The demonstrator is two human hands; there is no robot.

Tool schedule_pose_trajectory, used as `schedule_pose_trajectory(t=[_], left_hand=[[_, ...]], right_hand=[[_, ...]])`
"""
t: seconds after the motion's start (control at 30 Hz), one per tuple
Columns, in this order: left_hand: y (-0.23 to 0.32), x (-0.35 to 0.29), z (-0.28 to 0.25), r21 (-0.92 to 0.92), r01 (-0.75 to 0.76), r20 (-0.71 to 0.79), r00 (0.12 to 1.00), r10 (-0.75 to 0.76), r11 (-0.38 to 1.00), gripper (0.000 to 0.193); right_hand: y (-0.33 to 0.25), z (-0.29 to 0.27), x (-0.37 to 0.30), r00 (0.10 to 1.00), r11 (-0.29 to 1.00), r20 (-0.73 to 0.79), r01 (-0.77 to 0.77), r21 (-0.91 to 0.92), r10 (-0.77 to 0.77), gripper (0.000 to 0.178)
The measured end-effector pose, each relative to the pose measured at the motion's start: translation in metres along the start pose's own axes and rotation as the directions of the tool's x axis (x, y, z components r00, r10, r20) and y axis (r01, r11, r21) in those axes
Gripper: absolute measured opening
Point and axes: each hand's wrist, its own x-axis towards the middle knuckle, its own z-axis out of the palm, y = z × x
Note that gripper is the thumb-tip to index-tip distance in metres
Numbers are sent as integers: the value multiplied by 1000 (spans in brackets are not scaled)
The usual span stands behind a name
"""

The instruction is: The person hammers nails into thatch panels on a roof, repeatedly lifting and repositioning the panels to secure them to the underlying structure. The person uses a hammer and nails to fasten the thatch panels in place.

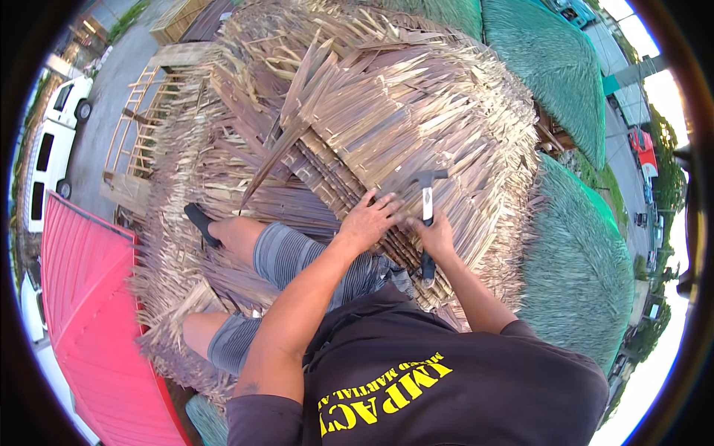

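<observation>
One dark T-shirt (pixel 491 394) with yellow lettering, worn by the person; below it, grey striped shorts (pixel 286 256), knees apart on the thatch. One right hand (pixel 437 234), fingers closed round the handle of a hammer (pixel 428 204): dark head pointing away from the body, pale band on the shaft, black grip, held over the stepped row of leaf edges (pixel 316 167). One left hand (pixel 368 221), palm down at the same row, just beside the hammer; fingertips blurred, so whether they pinch anything cannot be told. One thatched roof (pixel 461 111), dry brown leaf, beneath both hands. Surroundings: green thatched roofs (pixel 573 260), right; red ribbed roof (pixel 97 327), left; white vehicle (pixel 48 160), far left.
</observation>
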Motion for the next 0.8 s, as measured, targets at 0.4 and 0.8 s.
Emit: schedule_pose_trajectory(t=[0.4, 0.8], left_hand=[[-40, 69, -57, 69, -114, -138, 983, 123, 991, 19], [-17, 149, -142, 15, 163, -340, 929, -148, 987, 17]], right_hand=[[-29, -72, -71, 873, 541, 53, -348, 766, 485, 11], [-122, -139, -80, 814, 692, -543, 273, 669, 204, 33]])
